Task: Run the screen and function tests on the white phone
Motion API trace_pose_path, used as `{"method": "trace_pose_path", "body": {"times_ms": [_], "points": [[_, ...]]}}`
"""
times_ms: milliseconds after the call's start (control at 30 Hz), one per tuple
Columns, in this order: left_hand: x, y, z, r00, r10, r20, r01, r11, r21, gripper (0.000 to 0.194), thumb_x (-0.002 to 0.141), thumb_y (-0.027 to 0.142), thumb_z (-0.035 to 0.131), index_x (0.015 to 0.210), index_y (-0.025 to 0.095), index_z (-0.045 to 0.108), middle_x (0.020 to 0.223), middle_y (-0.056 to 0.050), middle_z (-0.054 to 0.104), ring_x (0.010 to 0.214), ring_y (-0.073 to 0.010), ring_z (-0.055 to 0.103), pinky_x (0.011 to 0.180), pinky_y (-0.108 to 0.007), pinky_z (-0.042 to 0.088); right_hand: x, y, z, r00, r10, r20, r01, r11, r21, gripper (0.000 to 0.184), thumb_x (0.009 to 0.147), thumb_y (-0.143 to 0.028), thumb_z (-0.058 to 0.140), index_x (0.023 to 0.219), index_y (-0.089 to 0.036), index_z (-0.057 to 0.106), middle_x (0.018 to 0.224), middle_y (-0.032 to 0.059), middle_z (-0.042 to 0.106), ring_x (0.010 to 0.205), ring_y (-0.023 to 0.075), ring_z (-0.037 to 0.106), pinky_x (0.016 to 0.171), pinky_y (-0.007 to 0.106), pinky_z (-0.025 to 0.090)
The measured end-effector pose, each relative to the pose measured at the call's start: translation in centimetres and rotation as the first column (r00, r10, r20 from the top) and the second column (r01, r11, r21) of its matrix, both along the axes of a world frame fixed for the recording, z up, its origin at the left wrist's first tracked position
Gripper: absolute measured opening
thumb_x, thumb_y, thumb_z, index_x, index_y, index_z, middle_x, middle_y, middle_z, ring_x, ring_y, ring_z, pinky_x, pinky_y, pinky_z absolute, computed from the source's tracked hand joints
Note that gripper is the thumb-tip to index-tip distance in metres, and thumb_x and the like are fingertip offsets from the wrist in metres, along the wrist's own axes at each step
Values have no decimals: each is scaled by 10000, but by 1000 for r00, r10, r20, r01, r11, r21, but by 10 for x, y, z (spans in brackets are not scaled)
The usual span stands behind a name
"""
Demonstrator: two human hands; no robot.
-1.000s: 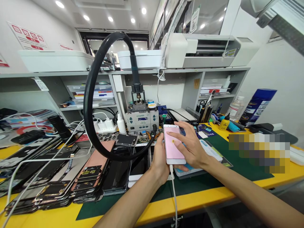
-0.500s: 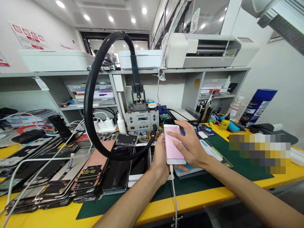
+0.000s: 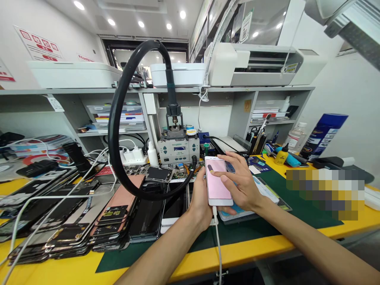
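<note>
Seeing 1 white phone [image 3: 217,190] on my feed, long axis pointing forward, left hand [image 3: 200,202] gripping its left side, right hand [image 3: 242,185] empty, fingers spread over it.

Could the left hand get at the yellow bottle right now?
Probably not: the left hand is holding the white phone, and the right hand lies between it and the yellow bottle.

Brightly lit from above, ceiling lights [image 3: 183,14] blown out from upper left to top centre, mirrored in a glossy panel [image 3: 267,19] at upper right, shapes stretched toward the edges, a patch [image 3: 325,194] pixelated at lower right
</note>
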State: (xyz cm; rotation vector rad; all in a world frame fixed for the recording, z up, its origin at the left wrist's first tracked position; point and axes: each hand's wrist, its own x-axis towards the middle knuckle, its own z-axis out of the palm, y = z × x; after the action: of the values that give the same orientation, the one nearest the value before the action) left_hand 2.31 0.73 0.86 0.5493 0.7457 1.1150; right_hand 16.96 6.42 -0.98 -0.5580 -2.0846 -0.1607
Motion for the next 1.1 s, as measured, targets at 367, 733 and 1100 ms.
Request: {"method": "trace_pose_path", "body": {"times_ms": [367,733,1100], "points": [[0,0,-4,1000,6,1,-6,1000,30,635,950,629,391,1344,199,642,904,-120,760,665,-239,714,523,-316,580,-2,1,-2,990,-72,122,79,996,-50,396,996,-318,442,1311,-234,667,1539,131,397,1462,369,288,1153,633,313],[0,2,-7,1000,-10,26,9,999,48,650,944,646,412,1349,185,627,960,-124,761,724,-243,723,549,-310,583,-7,3,1,982,-126,144,138,987,-79,431,1022,-381,388,1366,-263,619,1558,128,338,1480,371,256,1170,642,288],[1,1,-7,1000,-13,26,12,999,44,635,954,632,403,1293,157,654,943,-127,758,733,-248,719,555,-318,583,-5,4,2,978,-150,142,163,984,-78,443,1020,-372,394,1392,-251,600,1553,143,336,1472,382,268,1173,650,286]]}}
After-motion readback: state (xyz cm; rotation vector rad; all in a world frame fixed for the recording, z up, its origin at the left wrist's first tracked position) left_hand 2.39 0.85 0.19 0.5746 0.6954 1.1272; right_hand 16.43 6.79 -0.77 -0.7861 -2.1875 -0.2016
